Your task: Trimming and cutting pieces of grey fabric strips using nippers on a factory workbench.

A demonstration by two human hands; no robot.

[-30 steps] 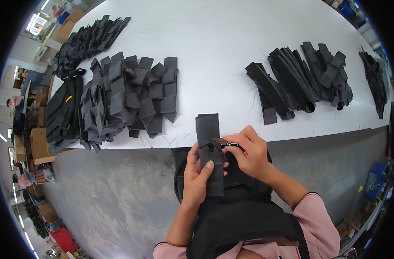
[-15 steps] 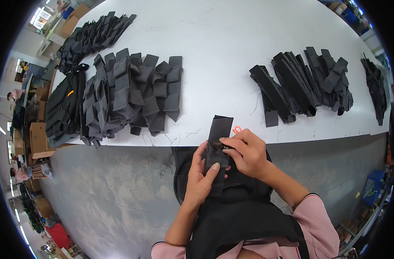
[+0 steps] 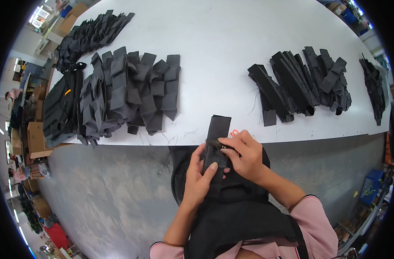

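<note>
Head view: a black fabric strip (image 3: 216,142) is held upright at the white table's (image 3: 231,43) near edge, pinched by the left hand (image 3: 199,179); the right hand (image 3: 246,155) grips a small tool against it. The strip is best kept taut and steady.

I see a broad white table (image 3: 231,47) filling 12 o'clock. A grey concrete floor (image 3: 106,198) spreads from 7 to 4 o'clock. Cardboard boxes (image 3: 33,138) stand at 9 o'clock. A bright window (image 3: 38,14) glows at 11 o'clock; a blue crate (image 3: 369,190) sits at 4.
</note>
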